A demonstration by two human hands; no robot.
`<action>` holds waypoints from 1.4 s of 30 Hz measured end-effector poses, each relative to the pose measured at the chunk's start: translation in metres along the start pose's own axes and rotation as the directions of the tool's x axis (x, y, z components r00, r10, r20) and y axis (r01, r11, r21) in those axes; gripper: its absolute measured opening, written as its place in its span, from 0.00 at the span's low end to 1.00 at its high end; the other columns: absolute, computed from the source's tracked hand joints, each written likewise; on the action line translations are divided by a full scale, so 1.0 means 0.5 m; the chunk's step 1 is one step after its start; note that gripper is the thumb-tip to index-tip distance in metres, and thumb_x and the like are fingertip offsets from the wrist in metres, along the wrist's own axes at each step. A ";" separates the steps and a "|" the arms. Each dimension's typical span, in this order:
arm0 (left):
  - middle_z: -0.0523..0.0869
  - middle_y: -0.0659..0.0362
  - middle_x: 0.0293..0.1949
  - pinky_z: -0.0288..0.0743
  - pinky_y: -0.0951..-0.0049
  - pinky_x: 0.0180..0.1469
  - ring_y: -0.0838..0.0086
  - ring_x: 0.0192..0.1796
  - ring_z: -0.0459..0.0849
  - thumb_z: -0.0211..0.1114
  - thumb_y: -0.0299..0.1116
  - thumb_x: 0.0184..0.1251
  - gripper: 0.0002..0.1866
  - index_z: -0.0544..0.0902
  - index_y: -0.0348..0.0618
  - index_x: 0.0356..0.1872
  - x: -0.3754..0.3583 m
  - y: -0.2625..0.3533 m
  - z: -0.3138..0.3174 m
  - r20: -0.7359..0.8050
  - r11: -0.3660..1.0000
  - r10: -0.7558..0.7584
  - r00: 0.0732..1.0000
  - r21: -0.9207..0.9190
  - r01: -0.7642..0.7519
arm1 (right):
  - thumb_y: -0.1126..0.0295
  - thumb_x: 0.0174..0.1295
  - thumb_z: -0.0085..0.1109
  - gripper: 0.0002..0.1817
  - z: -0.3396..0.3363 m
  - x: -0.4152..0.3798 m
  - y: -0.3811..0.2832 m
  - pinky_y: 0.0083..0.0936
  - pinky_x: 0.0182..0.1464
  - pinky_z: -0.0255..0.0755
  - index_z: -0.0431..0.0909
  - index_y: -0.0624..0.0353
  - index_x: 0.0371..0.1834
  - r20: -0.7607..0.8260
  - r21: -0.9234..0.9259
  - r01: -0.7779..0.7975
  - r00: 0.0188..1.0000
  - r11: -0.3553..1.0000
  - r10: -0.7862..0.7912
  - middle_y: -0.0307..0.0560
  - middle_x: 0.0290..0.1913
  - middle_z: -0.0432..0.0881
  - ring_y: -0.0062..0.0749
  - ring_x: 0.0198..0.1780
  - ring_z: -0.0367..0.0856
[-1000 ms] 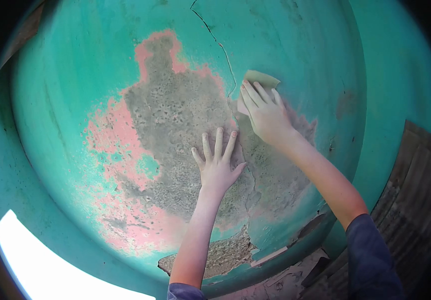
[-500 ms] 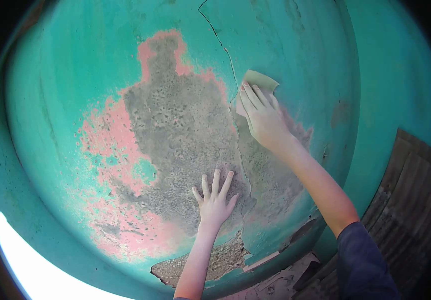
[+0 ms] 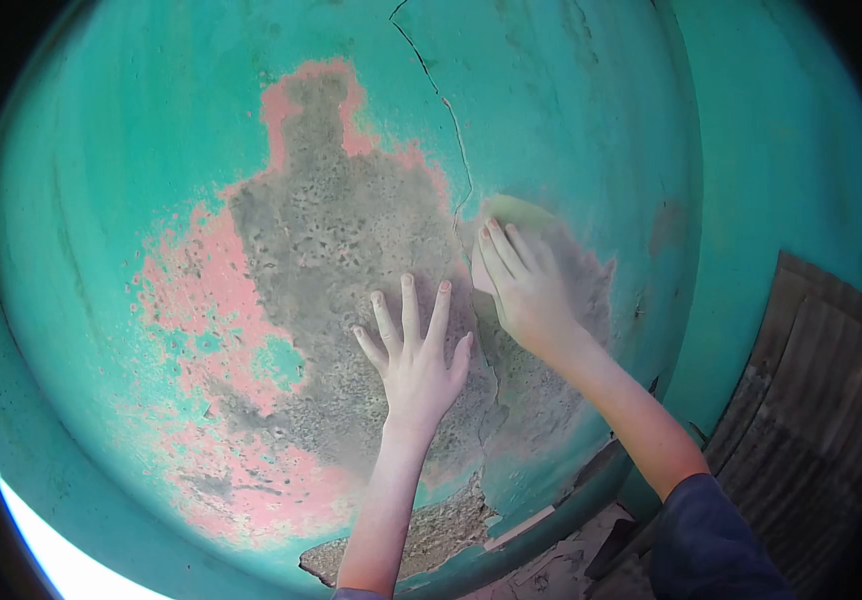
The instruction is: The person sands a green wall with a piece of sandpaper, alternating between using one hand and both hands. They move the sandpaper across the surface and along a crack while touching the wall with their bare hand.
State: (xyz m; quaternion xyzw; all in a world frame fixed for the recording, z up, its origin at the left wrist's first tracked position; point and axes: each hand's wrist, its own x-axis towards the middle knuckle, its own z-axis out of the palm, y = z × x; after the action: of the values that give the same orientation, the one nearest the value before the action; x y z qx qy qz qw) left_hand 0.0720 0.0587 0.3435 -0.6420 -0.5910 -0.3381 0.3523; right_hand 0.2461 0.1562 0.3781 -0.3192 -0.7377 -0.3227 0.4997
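Your R hand [image 3: 533, 297]: flat, fingers tog., holds sheet [image 3: 524, 208] to wall [image 3: 591, 130] | your L hand [image 3: 417, 378]: spread wide, nothing seen in it, on grey patch [image 3: 336, 225] | sheet: under R, up & rt of L, just rt of crack [image 3: 462, 140]; long way hid

No readable text, labels, brands, numbers or signs anywhere in view.
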 end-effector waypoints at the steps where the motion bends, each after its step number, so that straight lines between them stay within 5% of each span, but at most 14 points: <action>1: 0.48 0.49 0.85 0.32 0.19 0.74 0.36 0.84 0.38 0.67 0.52 0.68 0.41 0.62 0.66 0.82 0.016 0.001 -0.001 0.002 1.000 0.005 1.000 -0.008 -0.005 | 0.72 0.68 0.50 0.33 0.001 -0.041 -0.005 0.56 0.76 0.57 0.64 0.61 0.79 0.065 -0.026 0.034 0.997 0.999 -0.032 0.50 0.81 0.63 0.48 0.79 0.63; 6: 0.50 0.54 0.85 0.33 0.22 0.76 0.45 0.85 0.39 0.69 0.50 0.65 0.44 0.61 0.62 0.82 0.090 0.008 -0.010 -0.058 0.996 0.086 0.995 0.008 -0.086 | 0.72 0.67 0.51 0.34 -0.026 0.048 0.019 0.57 0.77 0.55 0.64 0.61 0.79 0.115 -0.124 0.069 0.992 0.990 -0.054 0.50 0.81 0.64 0.48 0.79 0.63; 8: 0.50 0.54 0.85 0.32 0.23 0.76 0.45 0.85 0.40 0.69 0.50 0.65 0.45 0.60 0.61 0.82 0.112 0.013 -0.011 -0.063 0.995 0.095 0.994 0.021 -0.093 | 0.72 0.67 0.51 0.34 -0.029 0.105 0.026 0.60 0.76 0.55 0.65 0.60 0.79 0.003 -0.057 0.076 0.997 0.995 -0.076 0.49 0.81 0.64 0.47 0.79 0.64; 15: 0.50 0.56 0.85 0.33 0.23 0.76 0.46 0.85 0.42 0.71 0.55 0.61 0.52 0.54 0.55 0.84 0.110 0.011 0.017 -0.082 0.995 0.069 0.994 0.081 -0.063 | 0.73 0.66 0.51 0.33 -0.016 -0.017 0.020 0.60 0.76 0.55 0.66 0.61 0.78 0.117 -0.078 0.191 0.976 0.978 -0.181 0.49 0.80 0.64 0.48 0.79 0.64; 20: 0.50 0.57 0.85 0.34 0.22 0.75 0.46 0.85 0.42 0.73 0.57 0.57 0.56 0.53 0.55 0.84 0.111 0.013 0.020 -0.061 0.996 0.059 0.996 0.067 -0.055 | 0.73 0.66 0.51 0.33 -0.042 0.109 0.020 0.61 0.76 0.55 0.66 0.61 0.77 0.013 -0.039 0.134 0.991 0.990 -0.133 0.49 0.80 0.65 0.47 0.79 0.64; 27: 0.48 0.57 0.85 0.32 0.21 0.75 0.46 0.85 0.41 0.75 0.58 0.54 0.59 0.51 0.56 0.85 0.108 0.013 0.025 -0.046 0.985 0.057 0.997 0.164 -0.049 | 0.72 0.67 0.50 0.31 -0.012 -0.018 0.018 0.61 0.76 0.55 0.67 0.62 0.76 0.118 -0.057 0.185 0.977 0.981 -0.177 0.49 0.80 0.65 0.47 0.79 0.64; 33: 0.47 0.56 0.86 0.31 0.20 0.75 0.45 0.86 0.38 0.74 0.61 0.55 0.60 0.50 0.56 0.85 0.113 0.020 0.021 -0.018 0.990 0.039 0.999 0.138 -0.036 | 0.71 0.66 0.52 0.33 -0.015 0.108 0.029 0.60 0.76 0.55 0.67 0.61 0.77 -0.058 -0.015 0.121 0.991 0.993 -0.122 0.49 0.80 0.64 0.46 0.79 0.64; 39: 0.46 0.56 0.86 0.31 0.19 0.74 0.44 0.86 0.37 0.74 0.63 0.54 0.61 0.49 0.56 0.85 0.111 0.018 0.023 -0.016 0.983 0.048 0.999 0.179 -0.045 | 0.71 0.66 0.52 0.35 -0.005 -0.052 0.025 0.58 0.76 0.56 0.64 0.59 0.79 0.107 -0.077 0.154 0.984 0.985 -0.145 0.47 0.81 0.64 0.45 0.79 0.64; 42: 0.46 0.56 0.86 0.31 0.18 0.73 0.43 0.85 0.37 0.74 0.64 0.53 0.62 0.48 0.55 0.85 0.112 0.018 0.022 -0.012 0.985 0.041 0.999 0.171 -0.038 | 0.71 0.66 0.52 0.35 -0.009 0.017 0.061 0.58 0.75 0.56 0.64 0.58 0.80 0.035 -0.121 0.081 0.996 0.989 -0.077 0.47 0.80 0.65 0.45 0.78 0.65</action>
State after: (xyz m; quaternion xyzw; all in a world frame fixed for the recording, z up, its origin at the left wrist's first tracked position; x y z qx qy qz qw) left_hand 0.0855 0.0968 0.3847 -0.6185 -0.6022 -0.2840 0.4172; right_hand 0.2701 0.1719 0.3920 -0.3246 -0.7360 -0.3822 0.4548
